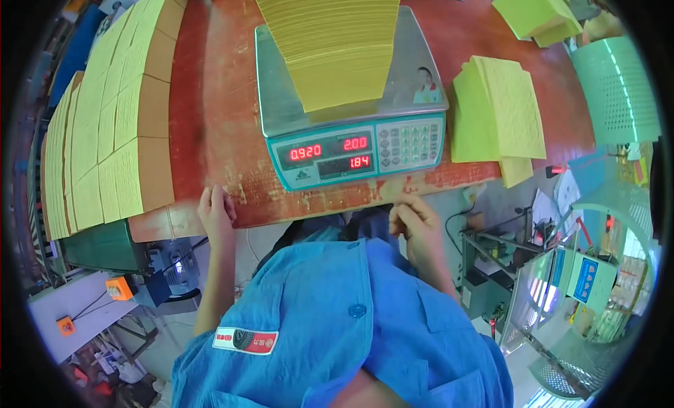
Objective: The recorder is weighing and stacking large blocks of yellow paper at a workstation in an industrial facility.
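Observation:
A digital weighing scale [411, 170] with a teal frame, red lit digits and a keypad stands on the red table [232, 127] in front of me. On its metal pan rises a tall stack of yellow paper pieces [340, 64], its top cut off by the upper edge. My left hand [217, 208] rests at the table's front edge, left of the scale, its fingers curled in with nothing visible in them. At the same edge, below the scale's right side, my right hand [414, 218] is loosely closed, also showing nothing held. Neither hand touches the scale or the stack.
Several rows of yellow stacks [105, 141] line the table's left side. Right of the scale lies a pile of yellow-green sheets [502, 116], with another pile [539, 15] beyond. A perforated green panel [618, 92] borders the right. Below stand a motor [175, 264] and a metal rack [491, 257].

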A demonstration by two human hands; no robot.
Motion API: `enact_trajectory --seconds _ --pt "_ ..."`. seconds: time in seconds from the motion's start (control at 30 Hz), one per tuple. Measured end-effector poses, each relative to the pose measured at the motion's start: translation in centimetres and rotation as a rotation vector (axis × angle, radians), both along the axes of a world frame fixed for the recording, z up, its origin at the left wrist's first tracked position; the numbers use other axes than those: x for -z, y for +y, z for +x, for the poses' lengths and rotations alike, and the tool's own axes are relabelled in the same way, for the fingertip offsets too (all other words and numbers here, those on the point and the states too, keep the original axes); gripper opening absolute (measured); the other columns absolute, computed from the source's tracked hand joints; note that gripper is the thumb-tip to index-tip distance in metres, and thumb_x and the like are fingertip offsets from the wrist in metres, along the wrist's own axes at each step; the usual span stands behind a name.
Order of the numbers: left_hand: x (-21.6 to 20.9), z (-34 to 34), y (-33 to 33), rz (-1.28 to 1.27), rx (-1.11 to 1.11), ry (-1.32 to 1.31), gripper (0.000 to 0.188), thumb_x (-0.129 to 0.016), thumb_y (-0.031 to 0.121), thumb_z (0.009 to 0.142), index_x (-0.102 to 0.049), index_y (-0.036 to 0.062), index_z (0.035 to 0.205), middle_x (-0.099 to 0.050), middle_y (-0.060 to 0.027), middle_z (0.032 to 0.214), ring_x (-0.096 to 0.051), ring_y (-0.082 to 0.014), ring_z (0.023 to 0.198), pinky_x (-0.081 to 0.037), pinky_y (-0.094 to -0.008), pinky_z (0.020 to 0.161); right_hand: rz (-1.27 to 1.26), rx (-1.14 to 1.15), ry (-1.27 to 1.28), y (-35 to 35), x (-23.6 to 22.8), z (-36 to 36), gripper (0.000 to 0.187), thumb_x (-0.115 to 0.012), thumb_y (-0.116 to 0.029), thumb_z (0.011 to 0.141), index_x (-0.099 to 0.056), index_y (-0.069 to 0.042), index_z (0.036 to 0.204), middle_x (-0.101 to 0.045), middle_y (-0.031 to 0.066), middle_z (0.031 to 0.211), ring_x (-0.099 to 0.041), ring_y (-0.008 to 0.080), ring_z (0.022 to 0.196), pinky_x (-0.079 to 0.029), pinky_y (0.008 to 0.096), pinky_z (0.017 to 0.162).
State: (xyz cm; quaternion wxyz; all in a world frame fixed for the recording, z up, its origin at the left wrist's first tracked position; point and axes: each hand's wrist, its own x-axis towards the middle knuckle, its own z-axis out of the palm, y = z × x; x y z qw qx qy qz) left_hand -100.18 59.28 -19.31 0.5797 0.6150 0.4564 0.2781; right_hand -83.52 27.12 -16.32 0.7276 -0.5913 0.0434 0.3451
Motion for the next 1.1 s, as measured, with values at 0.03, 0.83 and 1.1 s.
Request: enact_trajectory --seconds 0.03,0.83,1.1 --pt "0.3 0.1 0.5 -0.047 -0.015 -0.015 0.027 -0.052 0.019 0.098 -0.048 0.0111 0.072 -0.046 0.0009 0.057 -0.039 -0.0053 0.042 -0.027 -0.0213 0.037 0.024 -0.007 0.020 0.3 0.3 -0.2 0.018 -0.054 -0.010 0.095 -0.062 0.000 0.108 -0.062 0.0051 0.081 -0.057 0.0112 0.066 -0.045 0.0250 0.058" --pt "-22.1 10.9 -9.5 1.125 0.525 -0.266 0.019 -0.063 0.002 0.084 -0.067 -0.0013 0.102 -0.066 -0.0111 0.108 -0.063 -0.0221 0.102 -0.049 -0.0297 0.086 -0.041 -0.144 0.065 -16.0 2.0 -6.8 0.022 -0.055 -0.007 0.092 -0.062 0.003 0.110 -0.064 0.0075 0.084 -0.058 0.0120 0.073 -0.047 0.0245 0.067" --pt "-28.5 20.1 -1.9 0.986 0.739 -0.186 0.034 -0.072 0.012 0.080 -0.066 0.0026 0.112 -0.065 -0.0097 0.117 -0.058 -0.0204 0.112 -0.044 -0.0325 0.097 0.030 -0.090 0.115 -11.9 0.9 -5.6 0.023 -0.054 -0.007 0.094 -0.061 0.003 0.113 -0.065 0.0089 0.088 -0.061 0.0137 0.075 -0.051 0.0253 0.068"
